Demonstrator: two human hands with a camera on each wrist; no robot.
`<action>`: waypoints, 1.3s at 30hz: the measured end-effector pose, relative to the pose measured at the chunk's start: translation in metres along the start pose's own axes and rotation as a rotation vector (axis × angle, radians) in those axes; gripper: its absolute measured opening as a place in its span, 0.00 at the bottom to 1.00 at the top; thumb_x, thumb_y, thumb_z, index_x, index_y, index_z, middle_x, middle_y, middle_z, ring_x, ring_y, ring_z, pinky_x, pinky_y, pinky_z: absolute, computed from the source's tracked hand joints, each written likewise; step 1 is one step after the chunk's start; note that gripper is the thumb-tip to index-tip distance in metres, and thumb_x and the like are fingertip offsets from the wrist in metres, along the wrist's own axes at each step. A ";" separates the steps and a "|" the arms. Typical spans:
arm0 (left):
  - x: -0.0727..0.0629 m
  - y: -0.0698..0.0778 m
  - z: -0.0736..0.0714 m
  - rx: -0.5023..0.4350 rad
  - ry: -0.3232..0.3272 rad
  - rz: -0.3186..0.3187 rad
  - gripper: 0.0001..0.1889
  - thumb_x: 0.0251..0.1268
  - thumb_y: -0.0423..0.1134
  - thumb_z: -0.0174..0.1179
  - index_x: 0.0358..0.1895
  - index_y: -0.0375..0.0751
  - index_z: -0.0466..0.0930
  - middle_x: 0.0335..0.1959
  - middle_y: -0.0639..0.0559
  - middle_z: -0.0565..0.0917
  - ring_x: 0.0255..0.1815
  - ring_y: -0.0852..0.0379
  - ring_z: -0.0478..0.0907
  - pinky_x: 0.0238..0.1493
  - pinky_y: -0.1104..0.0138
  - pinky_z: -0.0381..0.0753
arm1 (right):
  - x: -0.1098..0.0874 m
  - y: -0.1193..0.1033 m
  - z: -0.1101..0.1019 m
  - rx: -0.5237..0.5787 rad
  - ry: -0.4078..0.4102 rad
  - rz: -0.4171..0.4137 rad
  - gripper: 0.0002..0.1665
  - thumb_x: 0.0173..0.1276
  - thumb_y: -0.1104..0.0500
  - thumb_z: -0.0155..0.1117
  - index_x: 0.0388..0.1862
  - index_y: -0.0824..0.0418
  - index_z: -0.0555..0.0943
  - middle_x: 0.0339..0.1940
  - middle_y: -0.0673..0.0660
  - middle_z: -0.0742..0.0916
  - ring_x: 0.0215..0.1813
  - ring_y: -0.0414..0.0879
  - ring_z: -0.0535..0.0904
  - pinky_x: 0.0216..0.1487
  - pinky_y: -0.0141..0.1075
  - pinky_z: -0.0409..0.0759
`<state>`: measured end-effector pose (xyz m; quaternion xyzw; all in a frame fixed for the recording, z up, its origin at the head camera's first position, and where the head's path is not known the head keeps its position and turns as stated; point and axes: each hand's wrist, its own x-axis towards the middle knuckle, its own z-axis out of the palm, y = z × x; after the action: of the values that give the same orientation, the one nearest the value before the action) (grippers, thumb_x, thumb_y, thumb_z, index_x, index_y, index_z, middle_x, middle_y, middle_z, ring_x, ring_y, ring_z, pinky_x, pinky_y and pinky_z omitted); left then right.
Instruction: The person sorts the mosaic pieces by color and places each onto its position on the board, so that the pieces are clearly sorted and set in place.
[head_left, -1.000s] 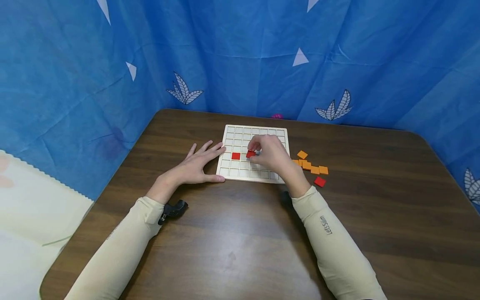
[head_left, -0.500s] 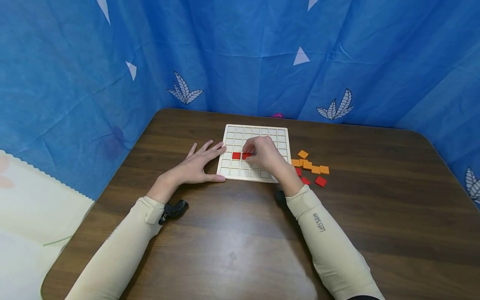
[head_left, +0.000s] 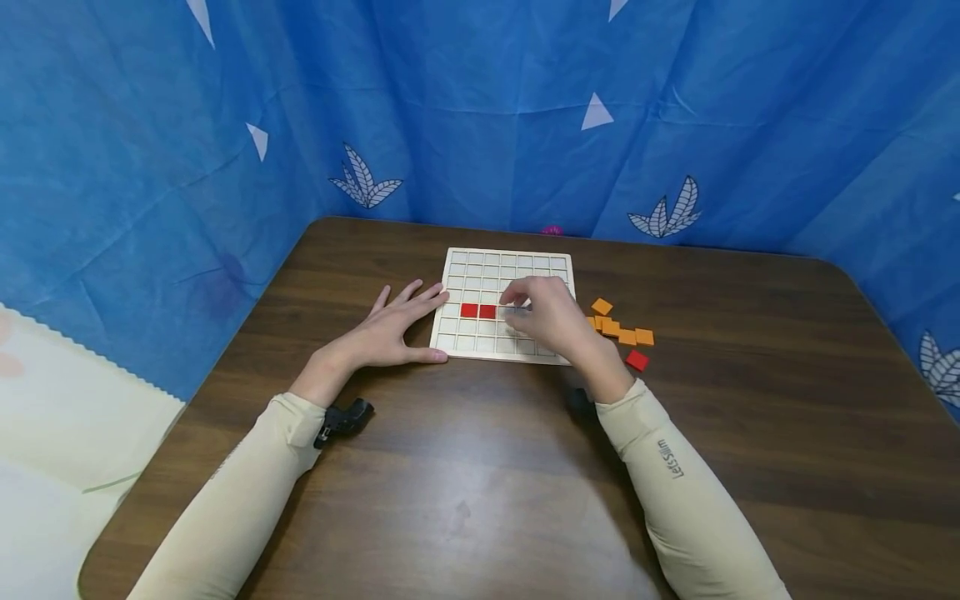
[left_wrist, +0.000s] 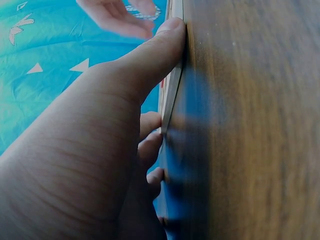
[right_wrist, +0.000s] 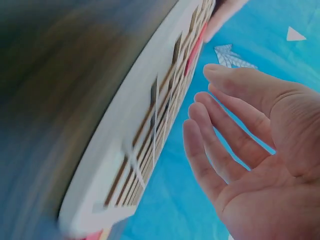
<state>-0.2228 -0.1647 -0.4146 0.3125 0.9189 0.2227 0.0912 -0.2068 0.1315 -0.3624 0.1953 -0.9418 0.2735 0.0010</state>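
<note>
A pale wooden grid board (head_left: pixel 468 342) lies on the table, with two red square tiles (head_left: pixel 477 311) side by side in its cells. My left hand (head_left: pixel 386 333) has its fingers spread, fingertips and thumb at the board's left edge and near left corner. In the left wrist view the thumb (left_wrist: pixel 160 47) lies along the board's side. Over the middle right of the board hovers my right hand (head_left: pixel 555 315), fingers loosely bent, just right of the red tiles. The right wrist view shows nothing between those fingers (right_wrist: pixel 200 155).
Right of the board lie several orange tiles (head_left: pixel 611 328), some overlapping, and a loose red tile (head_left: pixel 637 360) nearer me. A blue patterned curtain (head_left: pixel 480 125) hangs behind the brown wooden table (head_left: pixel 450 467). The right forearm covers the table by the board's near right corner.
My right hand has set the second red tile beside the first, let go of it and moved off to the right. The left hand has stayed at the board's edge.
</note>
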 end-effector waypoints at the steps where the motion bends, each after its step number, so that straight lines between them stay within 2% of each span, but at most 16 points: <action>1: 0.000 0.000 0.000 -0.003 0.000 0.001 0.55 0.62 0.70 0.69 0.87 0.56 0.52 0.89 0.53 0.49 0.90 0.40 0.37 0.81 0.31 0.28 | -0.004 0.002 -0.003 -0.004 0.002 0.006 0.12 0.66 0.64 0.76 0.49 0.62 0.90 0.44 0.59 0.92 0.48 0.55 0.85 0.54 0.47 0.85; 6: 0.000 -0.001 0.000 -0.008 -0.003 0.003 0.55 0.62 0.69 0.69 0.87 0.56 0.52 0.89 0.53 0.49 0.90 0.40 0.37 0.81 0.31 0.28 | -0.024 0.018 -0.022 -0.015 0.001 0.030 0.13 0.66 0.63 0.77 0.50 0.64 0.90 0.45 0.60 0.92 0.48 0.54 0.85 0.54 0.48 0.86; 11: 0.001 0.000 -0.001 -0.010 -0.006 0.003 0.55 0.62 0.69 0.69 0.87 0.56 0.51 0.89 0.54 0.49 0.90 0.41 0.37 0.81 0.32 0.28 | -0.047 0.037 -0.040 -0.027 0.020 0.051 0.12 0.65 0.66 0.78 0.48 0.65 0.90 0.43 0.60 0.92 0.44 0.55 0.85 0.51 0.49 0.87; 17: 0.000 0.001 -0.001 -0.002 0.000 0.010 0.55 0.62 0.69 0.69 0.87 0.55 0.52 0.89 0.53 0.49 0.90 0.41 0.37 0.81 0.32 0.28 | -0.066 0.055 -0.054 -0.046 0.006 0.063 0.09 0.65 0.67 0.77 0.44 0.64 0.90 0.40 0.59 0.92 0.42 0.52 0.86 0.48 0.49 0.89; 23: 0.000 0.001 0.001 0.001 -0.004 -0.005 0.55 0.62 0.70 0.69 0.87 0.57 0.51 0.89 0.54 0.49 0.90 0.42 0.37 0.81 0.32 0.28 | -0.070 0.062 -0.057 -0.050 -0.061 0.080 0.10 0.63 0.67 0.79 0.43 0.61 0.91 0.37 0.55 0.92 0.39 0.49 0.85 0.44 0.45 0.87; 28: 0.000 0.000 0.002 0.000 0.004 -0.005 0.55 0.61 0.71 0.69 0.87 0.57 0.52 0.89 0.54 0.49 0.90 0.42 0.37 0.81 0.32 0.28 | -0.070 0.065 -0.056 -0.065 -0.118 0.090 0.12 0.61 0.68 0.80 0.43 0.61 0.90 0.37 0.55 0.91 0.42 0.49 0.85 0.47 0.46 0.87; 39: 0.000 0.001 0.002 -0.002 0.004 0.005 0.55 0.62 0.70 0.69 0.87 0.56 0.51 0.89 0.54 0.49 0.90 0.41 0.37 0.81 0.31 0.28 | -0.068 0.067 -0.053 -0.094 -0.156 0.101 0.14 0.58 0.69 0.82 0.42 0.61 0.89 0.38 0.56 0.90 0.43 0.51 0.84 0.50 0.47 0.88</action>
<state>-0.2221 -0.1636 -0.4156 0.3145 0.9181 0.2245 0.0889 -0.1739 0.2354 -0.3589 0.1681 -0.9594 0.2128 -0.0772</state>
